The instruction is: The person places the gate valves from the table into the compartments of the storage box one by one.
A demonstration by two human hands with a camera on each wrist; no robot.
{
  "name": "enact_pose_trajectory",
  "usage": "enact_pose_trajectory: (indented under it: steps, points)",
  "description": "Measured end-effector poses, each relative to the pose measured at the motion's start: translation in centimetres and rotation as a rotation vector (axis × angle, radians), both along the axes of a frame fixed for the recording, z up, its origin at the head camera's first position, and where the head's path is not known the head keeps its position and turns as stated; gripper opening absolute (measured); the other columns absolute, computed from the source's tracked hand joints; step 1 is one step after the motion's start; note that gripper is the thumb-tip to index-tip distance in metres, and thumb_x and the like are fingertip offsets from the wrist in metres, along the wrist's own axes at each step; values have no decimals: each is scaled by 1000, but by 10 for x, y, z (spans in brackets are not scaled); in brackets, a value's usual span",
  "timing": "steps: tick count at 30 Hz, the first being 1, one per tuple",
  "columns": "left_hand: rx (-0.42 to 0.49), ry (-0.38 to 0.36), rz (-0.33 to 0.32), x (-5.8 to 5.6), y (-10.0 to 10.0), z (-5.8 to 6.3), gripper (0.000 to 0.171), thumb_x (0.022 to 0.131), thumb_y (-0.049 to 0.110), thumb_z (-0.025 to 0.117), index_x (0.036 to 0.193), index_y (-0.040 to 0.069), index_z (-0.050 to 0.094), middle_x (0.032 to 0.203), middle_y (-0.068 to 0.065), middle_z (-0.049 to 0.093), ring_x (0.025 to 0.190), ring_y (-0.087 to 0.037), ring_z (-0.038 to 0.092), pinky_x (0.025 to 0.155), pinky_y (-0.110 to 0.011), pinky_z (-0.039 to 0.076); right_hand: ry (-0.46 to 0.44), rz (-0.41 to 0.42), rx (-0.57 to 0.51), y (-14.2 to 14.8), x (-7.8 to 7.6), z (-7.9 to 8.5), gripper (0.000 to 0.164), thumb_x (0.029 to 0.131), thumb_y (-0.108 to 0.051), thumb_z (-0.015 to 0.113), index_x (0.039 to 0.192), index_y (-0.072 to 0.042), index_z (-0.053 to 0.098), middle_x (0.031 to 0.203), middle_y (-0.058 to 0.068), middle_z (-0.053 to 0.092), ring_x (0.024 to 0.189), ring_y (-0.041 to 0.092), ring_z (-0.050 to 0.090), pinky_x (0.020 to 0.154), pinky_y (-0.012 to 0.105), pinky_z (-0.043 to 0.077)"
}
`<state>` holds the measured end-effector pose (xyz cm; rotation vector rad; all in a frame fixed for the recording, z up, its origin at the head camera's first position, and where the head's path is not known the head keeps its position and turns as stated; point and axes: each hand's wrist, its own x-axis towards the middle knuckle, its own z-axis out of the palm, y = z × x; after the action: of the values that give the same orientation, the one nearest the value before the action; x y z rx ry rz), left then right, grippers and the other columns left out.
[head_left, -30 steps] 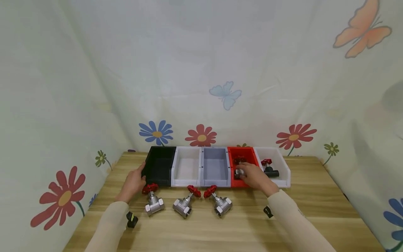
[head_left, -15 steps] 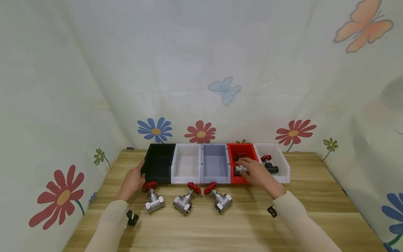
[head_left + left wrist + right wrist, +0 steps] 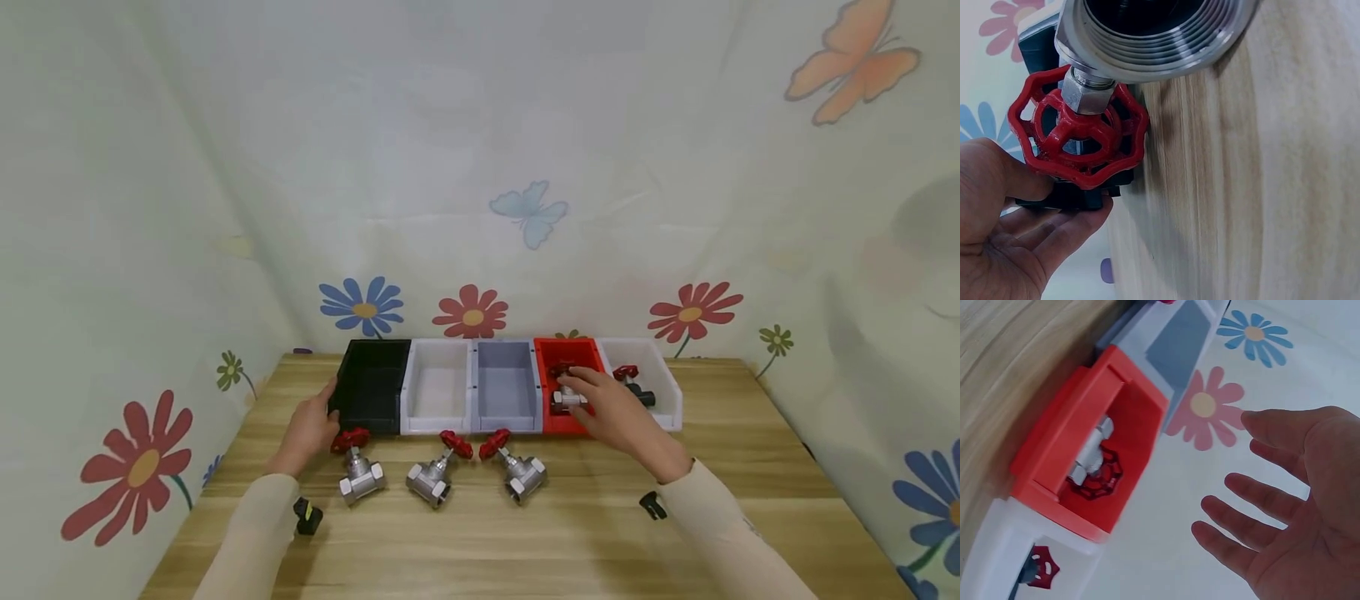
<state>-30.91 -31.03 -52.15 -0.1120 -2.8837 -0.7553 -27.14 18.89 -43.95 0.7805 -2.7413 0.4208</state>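
Observation:
My left hand [image 3: 307, 429] grips the left side wall of the black bin [image 3: 372, 385]; in the left wrist view its thumb [image 3: 1032, 184] and fingers lie on either side of the wall. A red-handled metal valve [image 3: 1085, 131] is close in front of that hand. My right hand [image 3: 611, 412] hovers over the red bin [image 3: 564, 425], fingers spread and holding nothing. Inside that bin lies a metal valve [image 3: 1092, 453] with a dark red handwheel, partly hidden by the hand in the head view.
A white bin [image 3: 438, 387] and a grey bin [image 3: 507, 383] stand between the black and red ones. The right-end white bin [image 3: 667, 392] holds a dark valve [image 3: 641, 394] with a red wheel. Several valves [image 3: 525, 477] lie before the row on the wooden table [image 3: 480, 550].
My right hand has let go of the valve in the red bin and drawn back a little, fingers spreading. My left hand keeps its grip on the black bin.

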Motion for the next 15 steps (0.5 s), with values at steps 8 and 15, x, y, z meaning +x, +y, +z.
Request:
enact_pose_trajectory:
  steps: [8,15]
  points:
    - [-2,-18,0,2,0,-1,66,92,2,52,152,-5,27,110,-41,62,74,-28,56,76,-47,50,31,16,6,1,14,10,54,85,-20,76,136,-13,59,142,14,54,124,35,56,99,52,49]
    - [-5,-10,4,2,1,4,65,91,2,52,152,-5,28,105,-40,63,68,-26,53,71,-42,48,33,44,4,-2,25,15,56,84,-21,77,137,-17,59,143,13,53,125,34,55,98,50,50]
